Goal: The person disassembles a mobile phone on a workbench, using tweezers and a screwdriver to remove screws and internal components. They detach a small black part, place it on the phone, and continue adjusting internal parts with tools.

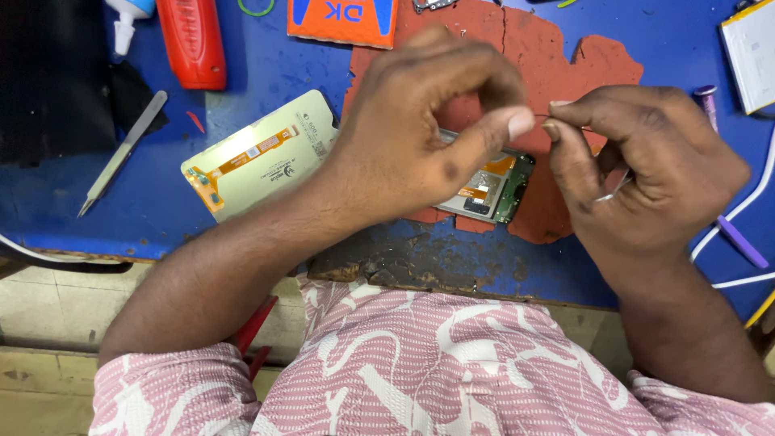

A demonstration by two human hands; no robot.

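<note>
My left hand point(420, 137) hovers over an opened phone point(494, 190), which lies on a worn red-brown mat point(557, 56) with its circuit board and orange flex showing. The fingers of this hand are curled and its thumb tip is pinched next to my right hand. My right hand point(646, 169) is closed, and its thumb and forefinger pinch a thin dark strand point(565, 123) just above the phone. A slim silver tool tip point(607, 194) pokes out from under the right hand's fingers. Whether my left hand also grips the strand is unclear.
On the blue bench point(686, 48) lie a pale display panel point(258, 153) with an orange flex, metal tweezers point(121, 153), a red tool point(191, 40) and an orange card point(343, 20). A purple stick point(731, 230), white cables point(747, 206) and a flat white part point(755, 56) are on the right.
</note>
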